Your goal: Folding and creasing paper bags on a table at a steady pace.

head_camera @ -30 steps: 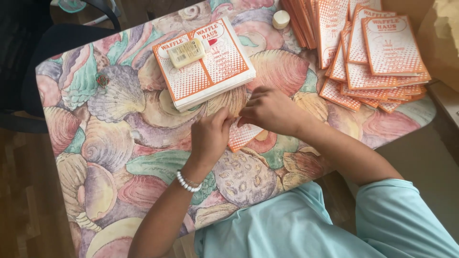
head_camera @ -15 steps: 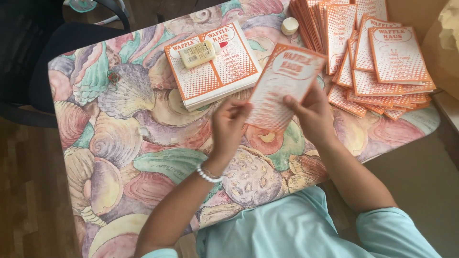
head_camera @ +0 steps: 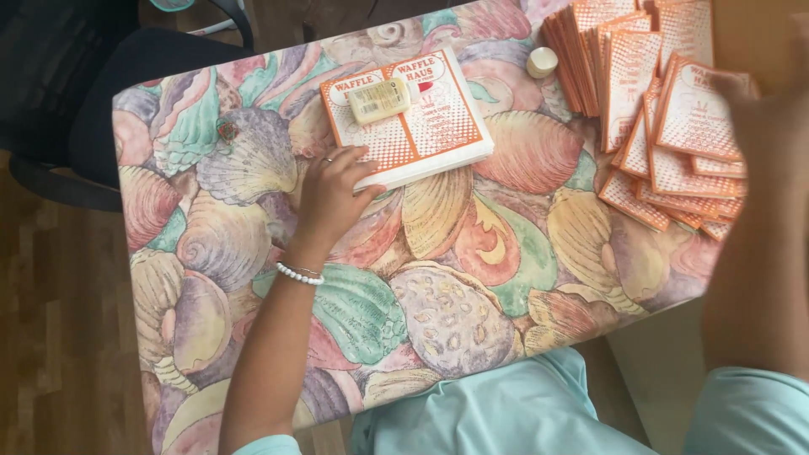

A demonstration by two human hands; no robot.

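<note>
Shell-print desk (head_camera: 472,278) below me: left hand (head_camera: 333,190), fingers spread and holding nothing, touches the flat paper stack (head_camera: 409,118); right hand (head_camera: 771,118) blurs over the folded pile (head_camera: 666,93), grip unclear. I reckon pulling the top sheet needs a pinch.

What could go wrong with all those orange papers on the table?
The loose pile of folded papers spreads out near the right edge of the table, so a bump from the blurred right hand might push some off. The left hand touches the flat stack; a tug could tip off the small block on top.
</note>
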